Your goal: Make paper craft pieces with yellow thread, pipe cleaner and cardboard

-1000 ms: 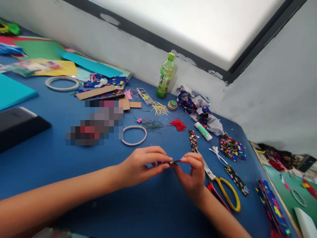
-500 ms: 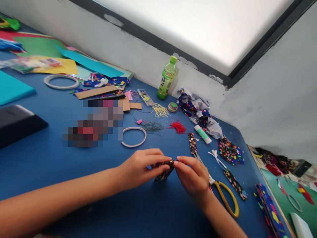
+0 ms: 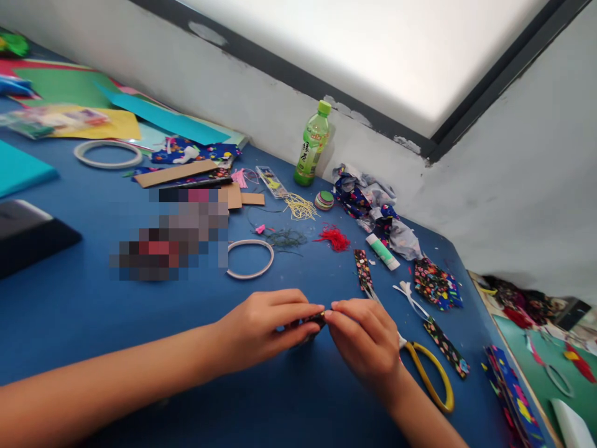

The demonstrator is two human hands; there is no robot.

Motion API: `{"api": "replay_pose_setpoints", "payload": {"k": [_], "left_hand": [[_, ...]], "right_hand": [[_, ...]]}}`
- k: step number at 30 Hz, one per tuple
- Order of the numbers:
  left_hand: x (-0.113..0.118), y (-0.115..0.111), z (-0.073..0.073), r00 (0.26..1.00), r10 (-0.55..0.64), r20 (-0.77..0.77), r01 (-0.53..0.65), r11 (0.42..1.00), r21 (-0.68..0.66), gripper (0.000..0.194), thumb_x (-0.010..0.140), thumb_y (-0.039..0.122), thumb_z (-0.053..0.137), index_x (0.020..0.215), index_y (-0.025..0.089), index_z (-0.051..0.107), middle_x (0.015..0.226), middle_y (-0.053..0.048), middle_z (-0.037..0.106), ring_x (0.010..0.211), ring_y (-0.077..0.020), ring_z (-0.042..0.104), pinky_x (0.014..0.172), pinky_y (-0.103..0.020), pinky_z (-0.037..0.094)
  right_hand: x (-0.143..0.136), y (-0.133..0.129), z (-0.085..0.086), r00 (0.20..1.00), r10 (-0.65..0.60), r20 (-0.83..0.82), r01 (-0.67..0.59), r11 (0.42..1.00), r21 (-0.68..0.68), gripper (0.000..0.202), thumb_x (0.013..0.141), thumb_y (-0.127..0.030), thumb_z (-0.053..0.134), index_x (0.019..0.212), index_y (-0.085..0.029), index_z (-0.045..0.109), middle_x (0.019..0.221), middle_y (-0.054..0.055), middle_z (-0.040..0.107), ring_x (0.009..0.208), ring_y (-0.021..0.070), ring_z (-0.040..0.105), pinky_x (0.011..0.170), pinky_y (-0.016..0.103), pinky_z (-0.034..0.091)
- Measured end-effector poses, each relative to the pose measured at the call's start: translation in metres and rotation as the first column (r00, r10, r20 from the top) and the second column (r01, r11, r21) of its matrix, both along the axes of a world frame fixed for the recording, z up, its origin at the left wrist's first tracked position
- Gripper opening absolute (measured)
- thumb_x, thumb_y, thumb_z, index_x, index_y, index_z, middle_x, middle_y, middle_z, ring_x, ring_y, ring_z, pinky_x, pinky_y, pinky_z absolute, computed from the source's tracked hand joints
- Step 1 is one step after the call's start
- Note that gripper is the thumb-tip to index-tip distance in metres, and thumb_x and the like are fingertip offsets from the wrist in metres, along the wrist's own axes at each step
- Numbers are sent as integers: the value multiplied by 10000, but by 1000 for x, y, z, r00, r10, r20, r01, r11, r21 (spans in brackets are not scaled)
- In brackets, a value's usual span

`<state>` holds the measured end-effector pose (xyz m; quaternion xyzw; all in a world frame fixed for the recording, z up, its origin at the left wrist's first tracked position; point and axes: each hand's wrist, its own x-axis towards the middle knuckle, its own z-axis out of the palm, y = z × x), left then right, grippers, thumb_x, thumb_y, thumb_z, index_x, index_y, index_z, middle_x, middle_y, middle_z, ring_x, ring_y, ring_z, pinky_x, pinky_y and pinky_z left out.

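A small black floral fabric piece (image 3: 315, 318) is pinched between the fingers of my left hand (image 3: 275, 320), low over the blue table. My right hand (image 3: 366, 336) grips the right end of the same fabric with thumb and fingertips, which nearly touch the left ones. Most of the piece is hidden behind my fingers. Yellow-handled scissors (image 3: 433, 386) lie just right of my right hand, their blades partly behind it. Beyond the blades is a floral strip (image 3: 362, 269). Another floral strip (image 3: 445, 348) with a white tie lies farther right.
A green bottle (image 3: 312, 146) stands near the wall. Around it are crumpled fabric (image 3: 364, 193), a glue stick (image 3: 382, 251), red threads (image 3: 334, 238) and yellow strings (image 3: 300, 207). A white ring (image 3: 250, 276), cardboard strips (image 3: 177, 173) and coloured paper (image 3: 69, 87) lie leftward.
Both hands have lowered slightly, and the fabric between them shows less, lying flatter under my fingers. The view has shifted a little.
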<state>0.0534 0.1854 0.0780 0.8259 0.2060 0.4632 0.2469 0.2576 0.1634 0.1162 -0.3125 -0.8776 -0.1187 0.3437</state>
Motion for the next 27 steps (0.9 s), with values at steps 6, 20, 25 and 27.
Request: {"api": "replay_pose_setpoints", "payload": {"k": [6, 20, 25, 27], "left_hand": [[1, -3, -4, 1000, -14, -13, 14, 1000, -19, 321, 892, 158, 548, 1211, 186, 535, 838, -45, 639, 662, -94, 607, 614, -170, 513], [0, -2, -6, 998, 23, -57, -14, 989, 149, 289, 905, 138, 518, 1191, 167, 542, 837, -45, 663, 667, -90, 634, 581, -147, 486], [0, -5, -6, 995, 72, -71, -57, 979, 194, 253, 905, 147, 518, 1155, 152, 561, 771, -29, 644, 602, -83, 608, 533, -151, 454], [0, -7, -5, 991, 117, -72, -98, 970, 224, 240, 908, 156, 516, 1142, 152, 568, 719, -10, 617, 555, -75, 577, 498, -153, 425]], "right_hand": [[2, -1, -7, 998, 3, 66, -6, 999, 50, 199, 836, -78, 556, 1001, -179, 601, 830, 55, 704, 812, 158, 659, 773, 290, 535], [-8, -3, -24, 995, -84, -54, 93, 973, 211, 155, 853, -64, 485, 852, -158, 609, 787, 39, 612, 861, 158, 567, 834, 324, 472], [-12, -6, -29, 985, -143, -100, 163, 960, 230, 146, 842, -63, 501, 818, -168, 599, 797, 35, 559, 889, 168, 533, 873, 346, 433], [-13, -8, -31, 978, -177, -106, 198, 949, 244, 153, 846, -73, 500, 805, -185, 595, 792, 30, 540, 882, 167, 523, 879, 349, 418]]}}
